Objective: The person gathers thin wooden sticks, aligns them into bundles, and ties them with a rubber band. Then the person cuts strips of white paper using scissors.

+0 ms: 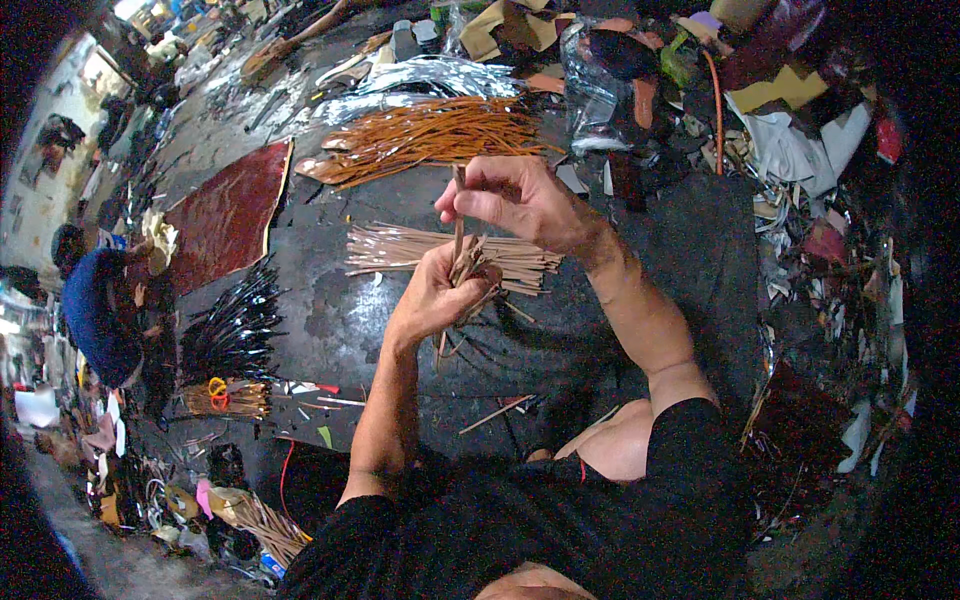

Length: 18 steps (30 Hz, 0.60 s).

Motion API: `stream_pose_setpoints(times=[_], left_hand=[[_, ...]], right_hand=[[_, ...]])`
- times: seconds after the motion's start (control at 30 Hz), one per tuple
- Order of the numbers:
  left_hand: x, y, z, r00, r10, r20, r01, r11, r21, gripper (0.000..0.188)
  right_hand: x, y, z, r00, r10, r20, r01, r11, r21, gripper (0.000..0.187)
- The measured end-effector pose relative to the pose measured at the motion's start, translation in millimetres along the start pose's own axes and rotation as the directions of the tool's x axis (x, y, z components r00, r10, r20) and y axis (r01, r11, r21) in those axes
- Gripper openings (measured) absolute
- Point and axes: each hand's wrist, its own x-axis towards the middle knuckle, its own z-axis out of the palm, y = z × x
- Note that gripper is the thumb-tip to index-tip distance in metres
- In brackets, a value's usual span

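My left hand (pixel 425 300) is closed around a small bunch of thin brown strips (pixel 466 265), some ends sticking out below the fist. One strip end (pixel 459 212) rises upright from it. At its top, my right hand (pixel 530 205) has thumb and fingers brought together around or beside the strip; the exact contact is hard to make out. Just behind my left hand lies a row of light brown strips (pixel 525 262) on the dark work surface (pixel 320 330). Farther back is a thick pile of orange-brown strips (pixel 430 135).
Silvery strips (pixel 440 78) lie at the back. To the left are a dark red sheet (pixel 235 215), black strips (pixel 235 325) and a short brown bundle with an orange loop (pixel 218 393). A person in dark blue (pixel 100 310) is at far left. Scraps (pixel 800 145) are heaped at right.
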Motion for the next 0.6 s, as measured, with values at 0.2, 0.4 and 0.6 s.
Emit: stream_pose_setpoints(times=[0.2,0.4,0.6], left_hand=[[8.8,21.3,13.0,0.940,0.123,-0.320,-0.168,0.979,-0.118,0.032],[5.4,6.5,-2.9,0.894,0.188,-0.406,-0.165,0.982,0.091,0.020],[9.0,2.5,-37.8,0.789,0.247,-0.562,-0.352,0.932,-0.086,0.027]], right_hand=[[4.6,50.1,-13.7,0.917,0.018,-0.399,-0.005,0.999,0.033,0.025],[1.1,50.8,1.2,0.850,-0.009,-0.526,0.044,0.998,0.053,0.026],[-6.8,15.1,-13.4,0.711,-0.127,-0.691,0.188,0.982,0.012,0.025]])
